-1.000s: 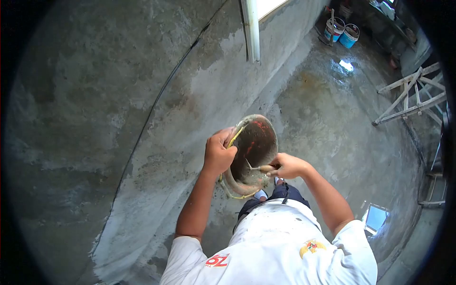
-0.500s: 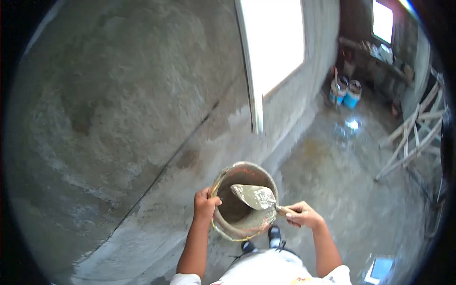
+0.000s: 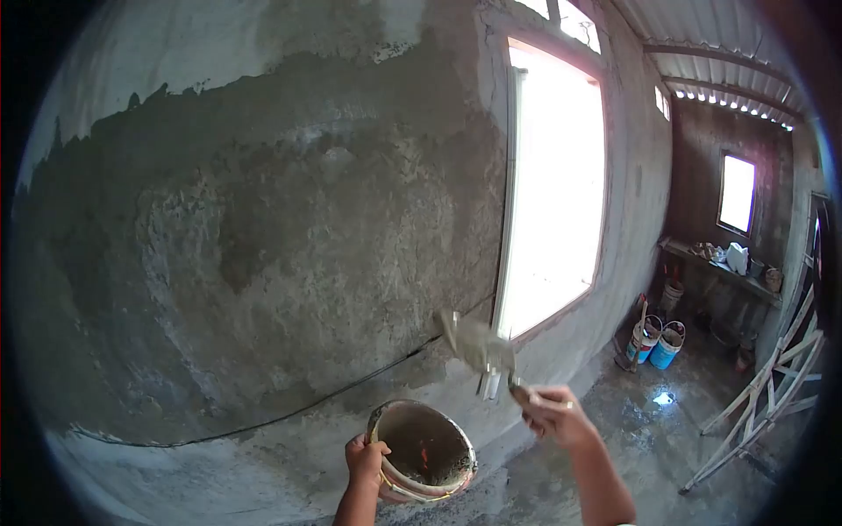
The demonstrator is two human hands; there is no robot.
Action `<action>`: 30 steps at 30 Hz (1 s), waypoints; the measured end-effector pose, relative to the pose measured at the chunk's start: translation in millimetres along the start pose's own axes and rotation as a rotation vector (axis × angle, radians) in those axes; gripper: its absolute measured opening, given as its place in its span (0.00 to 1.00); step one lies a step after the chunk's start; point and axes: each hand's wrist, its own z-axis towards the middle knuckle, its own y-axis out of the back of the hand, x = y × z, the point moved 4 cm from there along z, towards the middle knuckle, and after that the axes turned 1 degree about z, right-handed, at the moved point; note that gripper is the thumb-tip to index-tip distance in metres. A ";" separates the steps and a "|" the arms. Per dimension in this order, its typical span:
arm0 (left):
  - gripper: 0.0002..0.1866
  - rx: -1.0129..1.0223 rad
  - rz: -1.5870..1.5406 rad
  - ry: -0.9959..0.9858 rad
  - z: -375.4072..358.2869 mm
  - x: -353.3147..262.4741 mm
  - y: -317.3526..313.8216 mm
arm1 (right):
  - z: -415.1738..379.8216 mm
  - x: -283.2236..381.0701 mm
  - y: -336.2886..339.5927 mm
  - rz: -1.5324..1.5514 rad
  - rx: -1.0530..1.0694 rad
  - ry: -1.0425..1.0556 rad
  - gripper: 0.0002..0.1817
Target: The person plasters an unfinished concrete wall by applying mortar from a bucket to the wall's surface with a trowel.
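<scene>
My left hand (image 3: pixel 365 459) grips the left rim of a mortar-stained bucket (image 3: pixel 469 456), its thumb over the edge. Wet grey residue coats the inside of the bucket. Up and to the right, my right hand (image 3: pixel 559 416) is closed around the handle of a trowel (image 3: pixel 478 346). The trowel's blade points left, blurred by motion and smeared with grey mortar, and it overlaps the lower corner of the window in this view. Behind it stands a wall (image 3: pixel 316 228) with a rough, partly wet plaster coat; the darker damp area ends in a ragged upper edge.
A bright window opening (image 3: pixel 557 193) breaks the wall. A dark cable (image 3: pixel 324 403) runs low along it. Further right, two blue-and-white buckets (image 3: pixel 667 346) stand on the wet floor, below a cluttered shelf (image 3: pixel 745 280). A wooden frame (image 3: pixel 763 399) leans at the far right.
The trowel has come up out of the bucket with my right hand, toward the wall. My view has tilted upward, showing more wall and the roof. My left hand still holds the bucket.
</scene>
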 end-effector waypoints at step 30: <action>0.22 0.274 0.335 0.067 92.1 52.1 64.8 | 362.3 298.7 -266.1 -1.527 -0.945 0.962 0.33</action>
